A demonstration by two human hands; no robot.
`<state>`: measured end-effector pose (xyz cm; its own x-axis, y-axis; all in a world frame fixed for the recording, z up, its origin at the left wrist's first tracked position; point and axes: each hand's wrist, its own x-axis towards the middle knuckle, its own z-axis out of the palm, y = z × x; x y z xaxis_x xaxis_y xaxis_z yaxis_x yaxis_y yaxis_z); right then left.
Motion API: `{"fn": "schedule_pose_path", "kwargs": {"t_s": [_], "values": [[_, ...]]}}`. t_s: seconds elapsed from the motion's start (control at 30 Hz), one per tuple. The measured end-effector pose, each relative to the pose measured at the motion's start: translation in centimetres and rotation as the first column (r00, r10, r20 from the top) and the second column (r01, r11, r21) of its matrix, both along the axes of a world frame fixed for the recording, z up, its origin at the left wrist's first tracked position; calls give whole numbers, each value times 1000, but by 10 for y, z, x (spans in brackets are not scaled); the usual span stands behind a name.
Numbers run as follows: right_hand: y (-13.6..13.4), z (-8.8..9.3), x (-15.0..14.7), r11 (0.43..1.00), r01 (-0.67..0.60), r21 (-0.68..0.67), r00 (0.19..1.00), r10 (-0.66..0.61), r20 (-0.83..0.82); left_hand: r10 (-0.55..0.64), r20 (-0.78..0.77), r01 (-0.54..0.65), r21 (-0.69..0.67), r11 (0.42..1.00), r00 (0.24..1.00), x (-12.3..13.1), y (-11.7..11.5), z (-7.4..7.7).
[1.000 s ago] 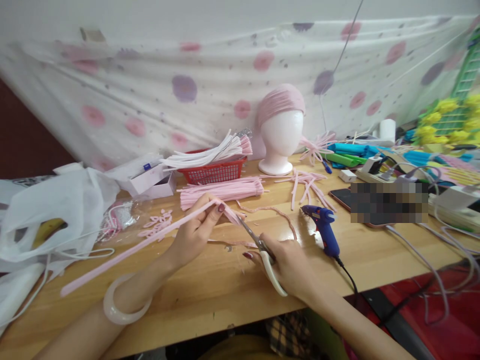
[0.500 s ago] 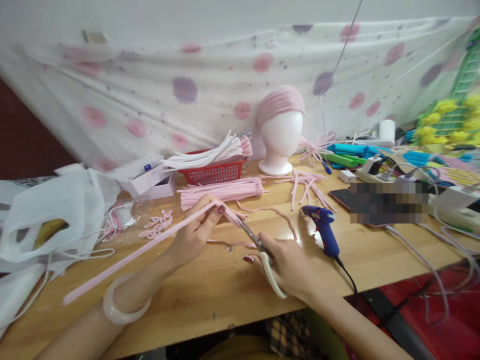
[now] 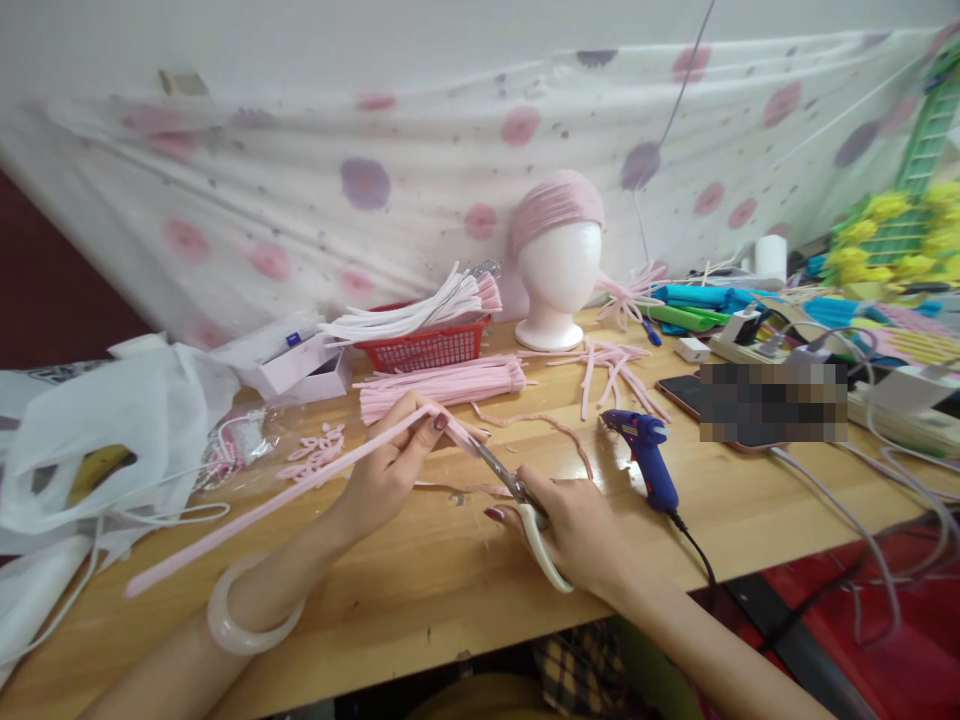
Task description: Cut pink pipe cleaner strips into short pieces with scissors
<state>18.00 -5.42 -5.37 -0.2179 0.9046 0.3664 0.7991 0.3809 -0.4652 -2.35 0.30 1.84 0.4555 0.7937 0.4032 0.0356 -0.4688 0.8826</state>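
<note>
My left hand (image 3: 394,465) pinches a long pink pipe cleaner (image 3: 277,497) near its far end; the rest slants down to the left over the wooden table (image 3: 750,500). My right hand (image 3: 577,525) grips white-handled scissors (image 3: 525,505), whose blades meet the pipe cleaner's short end just right of my left fingertips. A pale bangle (image 3: 247,615) sits on my left wrist.
A bundle of pink pipe cleaners (image 3: 442,385) lies behind my hands, with a red basket (image 3: 424,345) of white ones and a foam head (image 3: 559,270) wearing a pink band. A blue glue gun (image 3: 649,455) stands right of the scissors. White bags (image 3: 105,420) sit left.
The hands, scissors and pipe cleaner keep almost the same pose; the view has only shifted slightly.
</note>
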Motion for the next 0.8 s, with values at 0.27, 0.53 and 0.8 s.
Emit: {"fn": "schedule_pose_path", "kwargs": {"t_s": [0.27, 0.53, 0.8], "values": [[0, 1, -1, 999, 37, -35, 999, -35, 41, -17, 61, 20, -54, 998, 998, 1, 0, -3], [-1, 0, -2, 1000, 1, -30, 998, -3, -65, -11, 89, 19, -90, 996, 996, 0, 3, -6], [-1, 10, 0, 999, -20, -30, 973, 12, -231, 8, 267, 56, -232, 971, 964, 1, 17, -14]]}}
